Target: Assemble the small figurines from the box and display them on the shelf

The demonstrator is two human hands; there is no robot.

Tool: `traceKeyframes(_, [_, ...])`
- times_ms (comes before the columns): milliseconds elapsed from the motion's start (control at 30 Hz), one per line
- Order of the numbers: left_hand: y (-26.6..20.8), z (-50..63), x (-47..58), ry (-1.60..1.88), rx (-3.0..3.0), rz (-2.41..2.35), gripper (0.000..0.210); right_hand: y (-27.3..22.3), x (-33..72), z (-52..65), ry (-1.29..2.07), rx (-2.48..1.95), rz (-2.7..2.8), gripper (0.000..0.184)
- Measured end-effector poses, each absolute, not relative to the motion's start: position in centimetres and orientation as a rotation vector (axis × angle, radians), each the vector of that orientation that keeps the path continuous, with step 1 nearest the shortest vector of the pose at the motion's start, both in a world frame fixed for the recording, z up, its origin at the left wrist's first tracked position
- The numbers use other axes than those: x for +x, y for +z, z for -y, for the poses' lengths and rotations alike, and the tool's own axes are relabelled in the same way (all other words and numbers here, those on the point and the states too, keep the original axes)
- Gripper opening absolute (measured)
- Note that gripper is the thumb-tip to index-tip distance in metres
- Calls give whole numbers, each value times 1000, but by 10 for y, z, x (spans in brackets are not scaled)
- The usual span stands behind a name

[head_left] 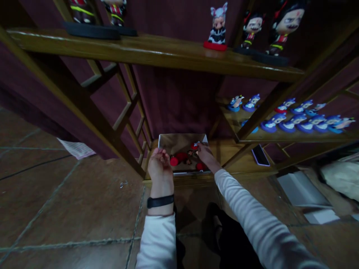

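An open cardboard box (183,140) stands on the lowest shelf board, holding several small figurine parts and red round bases. My right hand (205,154) reaches into its right side, fingers pinched at a small figurine with a red base (194,145). Palm up at the box's left edge, my left hand (160,164) has its fingers curled inward; what they hold, if anything, is too small to make out. A red cylindrical piece (174,161) lies inside the box, close to that hand. Nearer the right front corner is another red piece (200,166).
Above the box runs a wooden shelf (168,52) bearing painted figurines (218,26). Blue-based figurines (294,121) line a lower shelf at right. A phone (260,155) lies on the bottom board. Lattice side panels (126,112) flank the left. Grey packaging (304,188) sits on the floor.
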State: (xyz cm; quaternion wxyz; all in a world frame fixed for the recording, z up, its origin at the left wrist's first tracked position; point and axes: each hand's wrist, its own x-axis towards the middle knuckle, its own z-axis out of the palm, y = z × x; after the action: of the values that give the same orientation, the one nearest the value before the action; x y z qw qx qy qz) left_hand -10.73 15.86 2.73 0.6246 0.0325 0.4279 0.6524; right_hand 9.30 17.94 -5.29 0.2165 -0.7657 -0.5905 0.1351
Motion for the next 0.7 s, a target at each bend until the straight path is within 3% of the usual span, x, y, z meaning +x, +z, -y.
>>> traceKeyframes(200, [29,-158,-116,1457,25,-986,30,-55,93,-207,313,-2249,1806,44])
traceKeyframes(500, [36,-159,-133,1448,12,-1002,32,-52,86,-211,176,-2403,1763,24])
traceKeyframes(700, [38,-159,-131,1397,-31,-975,27,-66,96,-227,647,-2194,1456,16])
